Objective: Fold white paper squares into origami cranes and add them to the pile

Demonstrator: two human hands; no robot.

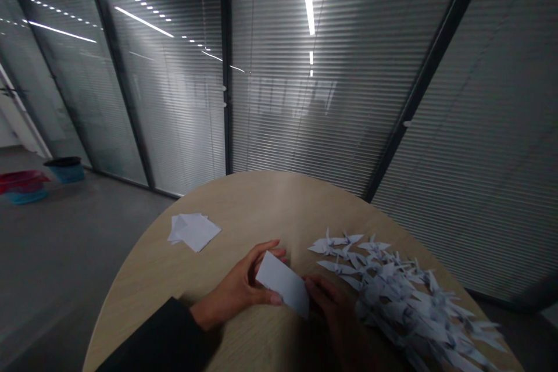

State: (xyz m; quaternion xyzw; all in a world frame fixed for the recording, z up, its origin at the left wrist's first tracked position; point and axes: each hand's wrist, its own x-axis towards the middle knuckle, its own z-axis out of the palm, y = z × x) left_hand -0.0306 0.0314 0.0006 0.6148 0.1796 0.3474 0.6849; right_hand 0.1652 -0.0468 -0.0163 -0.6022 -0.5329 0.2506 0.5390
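A white sheet of folded paper (pixel 283 288) sits near the front of a round wooden table (pixel 261 209). My left hand (pixel 242 288) holds its left edge, thumb under the lower edge and fingers curled behind the top. My right hand (pixel 335 308) pinches the sheet's right lower corner against the table. To the right lies a pile of several folded white paper cranes (pixel 401 296). A small stack of white paper squares (pixel 194 231) rests on the table's left side, apart from both hands.
Glass partitions with shut blinds (pixel 305 99) stand just behind the table. Grey floor (pixel 65 256) lies to the left, with a red and blue bin (pixel 21 186) and a dark-rimmed blue bin (pixel 67 168) far left.
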